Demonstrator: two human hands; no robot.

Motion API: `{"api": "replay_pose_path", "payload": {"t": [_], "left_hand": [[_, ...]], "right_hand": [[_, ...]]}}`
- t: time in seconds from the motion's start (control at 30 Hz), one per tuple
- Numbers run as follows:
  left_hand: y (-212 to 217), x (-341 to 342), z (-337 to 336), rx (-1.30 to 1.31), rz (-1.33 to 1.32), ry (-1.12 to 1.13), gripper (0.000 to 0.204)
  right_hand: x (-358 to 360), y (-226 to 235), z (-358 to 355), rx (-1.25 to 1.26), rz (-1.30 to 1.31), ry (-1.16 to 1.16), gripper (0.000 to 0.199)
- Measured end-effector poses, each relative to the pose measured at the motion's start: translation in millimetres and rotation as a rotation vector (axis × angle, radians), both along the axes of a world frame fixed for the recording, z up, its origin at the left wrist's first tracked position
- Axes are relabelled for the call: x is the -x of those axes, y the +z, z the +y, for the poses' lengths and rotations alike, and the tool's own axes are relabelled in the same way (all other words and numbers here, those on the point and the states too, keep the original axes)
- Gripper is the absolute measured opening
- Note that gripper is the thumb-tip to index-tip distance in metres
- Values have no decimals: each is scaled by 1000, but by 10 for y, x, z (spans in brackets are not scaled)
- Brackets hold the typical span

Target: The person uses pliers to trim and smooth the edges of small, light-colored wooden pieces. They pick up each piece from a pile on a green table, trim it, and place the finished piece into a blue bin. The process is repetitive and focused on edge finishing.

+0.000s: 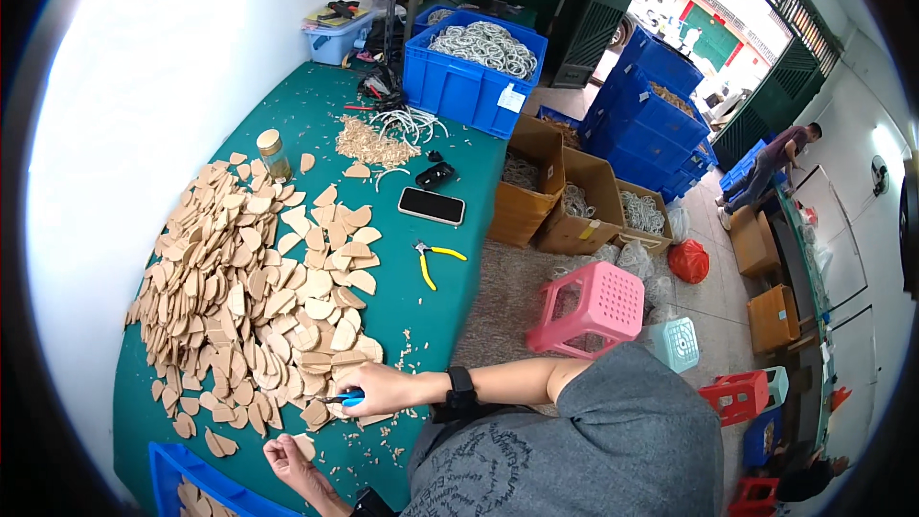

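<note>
Left head-worn fisheye, which I monitor remotely: my view looks steeply down from the wearer's head onto the tabletop [316, 101], its edges bowed by the wide lens. The left hand [294, 466], right hand [380, 390] and grey-shirted torso [565, 440] lie nearest, along the lower part; the tiled floor [718, 304] recedes to the right, and the open doorway [713, 48] stands far away at upper right, strongly tilted.
</note>
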State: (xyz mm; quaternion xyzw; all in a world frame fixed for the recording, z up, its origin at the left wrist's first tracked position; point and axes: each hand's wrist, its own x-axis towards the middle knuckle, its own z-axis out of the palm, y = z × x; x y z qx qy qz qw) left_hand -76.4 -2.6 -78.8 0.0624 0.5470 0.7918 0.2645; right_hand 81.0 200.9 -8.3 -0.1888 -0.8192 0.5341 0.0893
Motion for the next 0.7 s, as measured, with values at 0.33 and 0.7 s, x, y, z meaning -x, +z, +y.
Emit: {"api": "replay_pose_path", "payload": {"t": [0.33,0.7], "left_hand": [[494,-421,155,161,-49,163,15],[738,-682,60,72,-88,75,42]], "right_hand": [[179,-82,-92,-9,101,189,35],[369,38,-172,94,-89,337,26]]}}
